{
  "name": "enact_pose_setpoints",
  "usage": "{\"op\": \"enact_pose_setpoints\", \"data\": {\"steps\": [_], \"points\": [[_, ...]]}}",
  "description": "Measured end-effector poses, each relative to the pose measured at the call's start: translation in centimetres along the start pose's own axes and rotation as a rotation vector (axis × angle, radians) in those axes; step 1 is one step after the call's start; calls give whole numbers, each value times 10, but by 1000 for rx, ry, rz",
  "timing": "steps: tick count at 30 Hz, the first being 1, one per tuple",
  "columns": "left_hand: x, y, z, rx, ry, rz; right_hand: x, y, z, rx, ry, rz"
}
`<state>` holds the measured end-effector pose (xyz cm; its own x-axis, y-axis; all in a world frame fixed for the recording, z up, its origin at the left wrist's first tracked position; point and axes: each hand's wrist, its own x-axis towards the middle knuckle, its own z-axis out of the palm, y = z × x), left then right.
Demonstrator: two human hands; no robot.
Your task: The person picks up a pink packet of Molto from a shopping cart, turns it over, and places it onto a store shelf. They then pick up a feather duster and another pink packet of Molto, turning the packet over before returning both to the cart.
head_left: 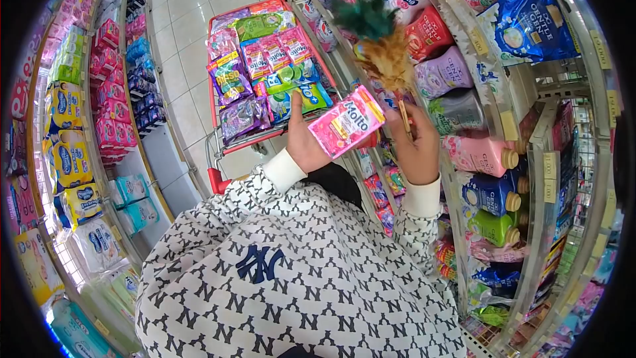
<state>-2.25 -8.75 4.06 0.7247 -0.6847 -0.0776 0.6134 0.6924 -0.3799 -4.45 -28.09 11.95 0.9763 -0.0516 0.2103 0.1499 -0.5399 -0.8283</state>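
Note:
A pink Molto packet (347, 122) lies tilted across my left hand (307, 146), whose thumb points up and away from the packet. The handle of a feather duster (387, 59) is pinched in my right hand (416, 142), beside the packet's right end. Green and tan feathers stick up from the handle toward the shelf. Beyond my hands stands a red shopping cart (216, 119) loaded with several packs. Among them are pink Molto packs (273, 54), a purple pack (228, 78) and a green pack (265, 26).
On the right, shelves (490, 33) hold pouches and bottles, with a blue pouch (530, 23) on an upper level. Shelves at the left carry yellow packs (68, 158) and pink packs (114, 109). A tiled aisle floor (182, 10) runs beside the cart.

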Motion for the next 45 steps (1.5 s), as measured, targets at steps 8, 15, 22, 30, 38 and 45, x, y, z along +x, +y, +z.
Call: {"op": "enact_pose_setpoints", "data": {"steps": [8, 15, 22, 30, 38, 45], "points": [[-10, 27, -2, 258, -490, -103, -78, 17, 11, -110, -281, -43], [-15, 24, 8, 320, 8, 388, -62, 52, -9, -168, 157, 111], [-17, 51, -21, 331, -266, 105, -72, 44, -9, -177, -186, 67], [-22, 17, 8, 280, -40, 274, -48, 67, 21, 337, 177, 289], [-18, 13, 2, 362, 16, 177, -26, 34, 52, 559, 72, 355], [-15, 16, -24, 439, 275, 32, -13, 3, 46, 103, 61, -73]]}}
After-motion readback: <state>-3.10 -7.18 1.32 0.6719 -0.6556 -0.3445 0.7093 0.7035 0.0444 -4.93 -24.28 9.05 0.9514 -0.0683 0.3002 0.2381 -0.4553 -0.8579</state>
